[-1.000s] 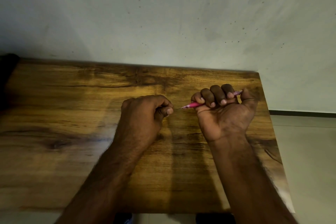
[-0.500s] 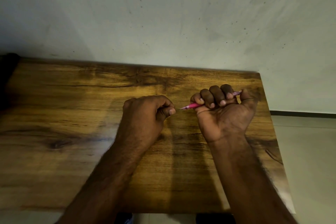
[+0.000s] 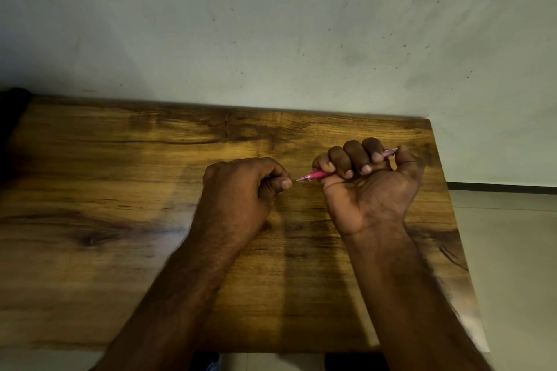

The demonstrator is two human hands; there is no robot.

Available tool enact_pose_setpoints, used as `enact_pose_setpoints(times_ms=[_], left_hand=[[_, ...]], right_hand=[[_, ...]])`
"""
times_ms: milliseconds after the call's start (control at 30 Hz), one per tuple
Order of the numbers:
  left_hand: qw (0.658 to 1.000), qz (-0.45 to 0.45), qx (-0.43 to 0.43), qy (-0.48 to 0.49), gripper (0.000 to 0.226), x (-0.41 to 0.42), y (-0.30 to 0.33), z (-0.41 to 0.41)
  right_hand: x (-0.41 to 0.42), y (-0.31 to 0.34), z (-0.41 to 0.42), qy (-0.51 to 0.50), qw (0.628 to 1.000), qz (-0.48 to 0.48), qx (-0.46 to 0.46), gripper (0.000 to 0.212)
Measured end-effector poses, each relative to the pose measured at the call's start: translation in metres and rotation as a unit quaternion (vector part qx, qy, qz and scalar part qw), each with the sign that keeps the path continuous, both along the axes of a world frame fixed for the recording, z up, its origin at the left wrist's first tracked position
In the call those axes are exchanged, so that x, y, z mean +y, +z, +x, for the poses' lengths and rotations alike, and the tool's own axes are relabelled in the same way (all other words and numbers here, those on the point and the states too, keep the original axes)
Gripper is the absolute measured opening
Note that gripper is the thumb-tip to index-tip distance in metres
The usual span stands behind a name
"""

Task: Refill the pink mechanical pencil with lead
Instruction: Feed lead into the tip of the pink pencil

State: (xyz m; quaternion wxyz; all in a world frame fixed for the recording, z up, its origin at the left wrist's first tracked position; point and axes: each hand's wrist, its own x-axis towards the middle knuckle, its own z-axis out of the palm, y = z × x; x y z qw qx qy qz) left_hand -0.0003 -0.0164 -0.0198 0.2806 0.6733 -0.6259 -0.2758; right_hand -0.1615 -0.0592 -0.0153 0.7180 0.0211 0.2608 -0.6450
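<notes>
A plain indoor room, likely in a home, though nothing is settling which kind. A wooden tabletop (image 3: 120, 190) with dark grain is sitting with its far edge against a pale, scuffed and speckled wall (image 3: 271, 24). Beyond its right edge a light tiled floor (image 3: 512, 250) is meeting a dark skirting strip (image 3: 500, 186).

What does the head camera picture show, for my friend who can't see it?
A right hand grips a pink mechanical pencil in its fist above a wooden table, tip pointing left. The left hand pinches its fingertips together close to that tip.
</notes>
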Motion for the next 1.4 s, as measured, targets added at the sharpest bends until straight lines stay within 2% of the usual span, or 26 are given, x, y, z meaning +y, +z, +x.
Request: enact_pose_setpoints(times_ms=[367, 600, 733, 933, 1067, 1200, 1400], left_hand=[[1.0, 0.002, 0.009, 0.013, 0.008, 0.0, -0.003, 0.004], [0.995, -0.004, 0.005, 0.098, 0.003, 0.0, 0.0, 0.01], [0.992, 0.008, 0.004, 0.125, 0.005, 0.0, 0.001, 0.012], [0.987, 0.042, -0.006, 0.153, 0.009, -0.002, -0.003, 0.016], [0.985, 0.06, -0.018, 0.163, 0.015, -0.003, -0.005, 0.019], [0.981, 0.083, -0.015, 0.175, 0.018, -0.002, -0.006, 0.018], [0.98, 0.094, -0.015, 0.173, 0.02, -0.002, -0.007, 0.015]], right_hand=[[-0.001, -0.001, -0.001, 0.026, 0.999, -0.022, 0.012, 0.043], [-0.004, 0.006, 0.004, 0.05, 0.992, 0.005, 0.112, 0.022], [-0.003, 0.006, 0.003, 0.085, 0.966, -0.02, 0.242, 0.023], [0.005, -0.002, 0.008, 0.132, 0.859, -0.001, 0.495, 0.015], [0.006, -0.011, 0.008, 0.17, 0.725, 0.015, 0.667, 0.023], [0.006, -0.016, 0.011, 0.207, 0.608, -0.008, 0.767, 0.029], [0.011, -0.019, 0.018, 0.233, 0.538, -0.055, 0.808, 0.021]])
